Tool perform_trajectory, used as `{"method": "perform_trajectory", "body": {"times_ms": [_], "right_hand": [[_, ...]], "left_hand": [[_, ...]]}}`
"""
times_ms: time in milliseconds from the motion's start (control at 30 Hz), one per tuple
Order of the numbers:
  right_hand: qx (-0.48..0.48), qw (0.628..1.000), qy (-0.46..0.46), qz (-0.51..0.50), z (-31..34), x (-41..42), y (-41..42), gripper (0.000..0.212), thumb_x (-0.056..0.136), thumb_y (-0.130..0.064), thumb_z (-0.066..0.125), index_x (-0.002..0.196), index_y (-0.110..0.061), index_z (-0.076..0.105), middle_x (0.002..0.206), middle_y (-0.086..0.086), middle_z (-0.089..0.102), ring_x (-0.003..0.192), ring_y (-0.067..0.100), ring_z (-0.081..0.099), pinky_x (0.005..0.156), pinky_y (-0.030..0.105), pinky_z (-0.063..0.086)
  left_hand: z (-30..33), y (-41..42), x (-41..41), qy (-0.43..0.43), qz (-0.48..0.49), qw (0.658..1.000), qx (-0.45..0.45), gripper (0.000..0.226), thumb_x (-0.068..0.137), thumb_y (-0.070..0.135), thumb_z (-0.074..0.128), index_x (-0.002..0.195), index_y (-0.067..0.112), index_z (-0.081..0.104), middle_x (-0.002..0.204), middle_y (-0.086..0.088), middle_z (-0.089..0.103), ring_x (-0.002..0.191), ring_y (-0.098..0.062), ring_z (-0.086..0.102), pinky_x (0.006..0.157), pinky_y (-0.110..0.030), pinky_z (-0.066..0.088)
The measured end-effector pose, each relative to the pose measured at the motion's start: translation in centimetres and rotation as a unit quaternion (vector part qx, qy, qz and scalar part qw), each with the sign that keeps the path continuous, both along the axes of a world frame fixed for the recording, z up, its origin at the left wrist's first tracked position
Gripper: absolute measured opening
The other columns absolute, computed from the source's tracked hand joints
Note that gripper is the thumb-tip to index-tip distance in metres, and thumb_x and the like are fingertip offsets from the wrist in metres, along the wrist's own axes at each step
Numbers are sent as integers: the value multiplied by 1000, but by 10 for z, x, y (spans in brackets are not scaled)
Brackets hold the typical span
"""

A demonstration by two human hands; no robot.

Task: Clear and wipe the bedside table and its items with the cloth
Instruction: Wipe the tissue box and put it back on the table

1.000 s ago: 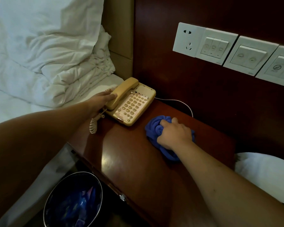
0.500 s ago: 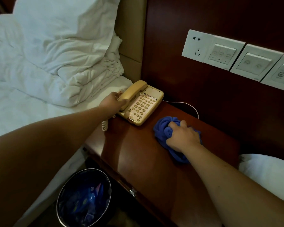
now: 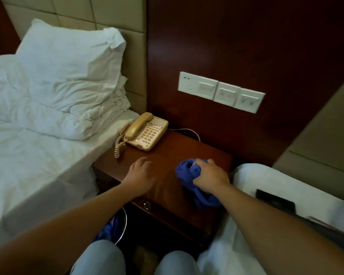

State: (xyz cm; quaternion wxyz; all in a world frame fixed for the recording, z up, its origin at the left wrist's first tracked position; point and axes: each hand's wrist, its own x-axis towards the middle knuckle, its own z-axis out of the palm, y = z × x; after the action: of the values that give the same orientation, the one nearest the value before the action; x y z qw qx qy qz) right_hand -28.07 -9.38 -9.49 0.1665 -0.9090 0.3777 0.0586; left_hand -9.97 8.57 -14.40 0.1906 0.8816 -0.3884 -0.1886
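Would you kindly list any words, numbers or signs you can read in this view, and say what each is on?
None can be read.
telephone: the keypad has rows of keys, but their markings are too blurred.
switch panel: faint marks on the plates, too small to read.
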Motion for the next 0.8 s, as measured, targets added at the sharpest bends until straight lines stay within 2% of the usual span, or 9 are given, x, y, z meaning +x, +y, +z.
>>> {"method": "perform_trajectory", "body": {"times_ms": [133,267,433,500,600,700,800], "right_hand": [[0,999,-48,-26,44,-72,-2,47,80,-28,67,122,-41,49,122,4,44,92,34,59,78,40,51],[11,990,-115,-76,80,-145,-11,48,78,-29,69,120,-42,51,122,5,48,94,33,59,76,41,51],[43,971,-200,-119,110,-221,-28,42,73,-28,68,111,-41,53,113,6,62,92,27,63,75,48,58],[61,956,-247,-144,119,-246,-31,39,75,-25,69,110,-37,56,104,2,65,88,26,65,80,51,58],[85,938,-289,-171,125,-278,-37,36,79,-23,71,109,-37,56,101,-1,66,90,26,66,86,52,57],[106,927,-311,-183,125,-302,-43,39,81,-23,71,110,-40,53,102,-4,64,92,25,65,87,52,57],[108,923,-320,-187,123,-320,-48,46,81,-23,71,121,-38,53,104,-6,63,92,23,64,86,48,57]], "left_hand": [[24,-5,-89,14,-74,997,8,69,96,37,65,156,21,36,166,-4,17,155,-36,14,123,-47,21],[29,-26,-169,-19,-138,990,-2,65,95,37,65,153,21,41,166,-7,21,153,-33,19,122,-40,22],[38,-59,-262,-34,-231,972,-4,67,93,40,66,153,23,42,162,-8,29,149,-33,29,121,-45,29],[39,-71,-294,-64,-271,960,8,70,93,44,64,155,29,37,165,-6,23,150,-34,24,121,-49,29],[42,-86,-335,-128,-312,941,31,74,91,44,64,157,37,31,168,-7,15,153,-35,17,122,-52,24],[43,-100,-362,-172,-317,930,70,77,91,43,66,158,39,28,169,-9,8,154,-38,10,124,-55,18],[40,-111,-376,-213,-310,920,109,76,92,45,65,158,37,28,170,-9,3,156,-39,2,123,-61,13]]}}
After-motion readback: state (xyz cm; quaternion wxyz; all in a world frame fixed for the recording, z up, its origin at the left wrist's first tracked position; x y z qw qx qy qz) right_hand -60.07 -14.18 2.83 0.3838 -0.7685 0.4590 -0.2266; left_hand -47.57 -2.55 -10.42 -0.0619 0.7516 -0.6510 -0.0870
